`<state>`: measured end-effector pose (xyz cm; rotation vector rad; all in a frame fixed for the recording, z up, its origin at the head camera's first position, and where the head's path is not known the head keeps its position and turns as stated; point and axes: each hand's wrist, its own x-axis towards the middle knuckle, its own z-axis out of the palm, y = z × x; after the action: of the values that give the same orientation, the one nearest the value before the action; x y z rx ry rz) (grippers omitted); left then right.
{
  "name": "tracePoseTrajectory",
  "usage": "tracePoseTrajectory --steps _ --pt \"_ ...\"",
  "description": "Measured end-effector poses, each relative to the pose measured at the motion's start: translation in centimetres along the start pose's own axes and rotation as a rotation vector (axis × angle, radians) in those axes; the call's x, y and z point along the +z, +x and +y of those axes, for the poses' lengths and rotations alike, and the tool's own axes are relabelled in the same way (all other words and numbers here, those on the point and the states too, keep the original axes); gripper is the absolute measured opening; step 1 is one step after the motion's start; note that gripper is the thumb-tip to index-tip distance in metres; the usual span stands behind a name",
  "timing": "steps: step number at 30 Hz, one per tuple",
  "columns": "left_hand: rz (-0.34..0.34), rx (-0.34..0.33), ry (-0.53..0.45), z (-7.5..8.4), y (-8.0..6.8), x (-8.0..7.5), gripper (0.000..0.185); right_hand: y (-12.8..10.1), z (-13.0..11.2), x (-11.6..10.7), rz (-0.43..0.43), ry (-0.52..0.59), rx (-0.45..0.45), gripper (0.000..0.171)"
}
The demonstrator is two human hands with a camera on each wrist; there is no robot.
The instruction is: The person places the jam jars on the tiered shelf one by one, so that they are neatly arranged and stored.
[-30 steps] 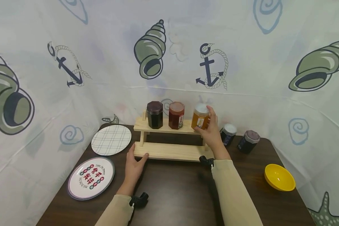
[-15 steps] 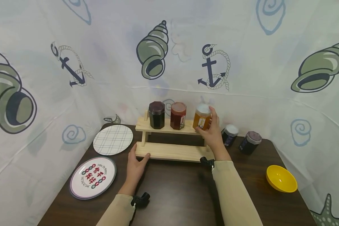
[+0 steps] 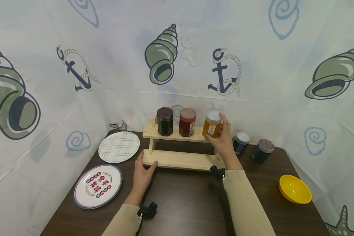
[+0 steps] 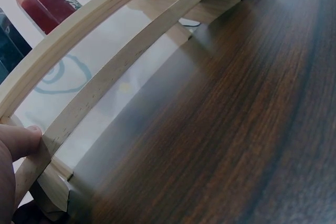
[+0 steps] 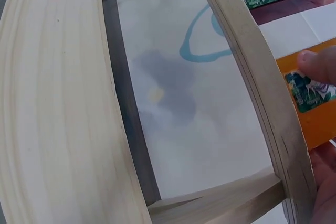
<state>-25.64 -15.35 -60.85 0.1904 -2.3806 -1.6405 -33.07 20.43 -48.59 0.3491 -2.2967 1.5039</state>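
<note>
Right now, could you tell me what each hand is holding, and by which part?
The right hand grips the orange jar round its body, on the wooden rack's top shelf. The left hand holds the rack's lower shelf at its left front corner.

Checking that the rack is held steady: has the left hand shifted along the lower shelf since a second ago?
No. The left hand still rests at the left end of the wooden rack, holding its lower shelf as before.
</note>
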Motion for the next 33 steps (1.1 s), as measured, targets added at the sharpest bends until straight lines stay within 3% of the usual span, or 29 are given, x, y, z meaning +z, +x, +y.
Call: tracePoseTrajectory --steps 8,15,19,26,33 --pt "0.008 -0.002 0.006 0.0 0.0 -0.1 0.092 -0.1 0.0 0.0 -0.001 -0.025 0.014 0.125" --pt "0.007 -0.002 -0.004 -0.1 -0.1 0.0 0.093 -1.1 -0.4 -0.7 0.029 0.049 0.013 0.123" --pt "0.007 -0.004 -0.003 0.0 -0.1 -0.1 0.093 -2.2 -0.3 -2.0 0.128 0.074 -0.018 0.115" --pt "0.000 0.000 0.005 0.1 0.2 -0.3 0.093 -4.1 -0.9 -5.8 0.379 0.041 -0.097 0.099" --pt "0.003 -0.006 -0.004 -0.3 0.0 -0.1 0.093 -6.9 -2.7 -9.7 0.543 -0.018 -0.089 0.088"
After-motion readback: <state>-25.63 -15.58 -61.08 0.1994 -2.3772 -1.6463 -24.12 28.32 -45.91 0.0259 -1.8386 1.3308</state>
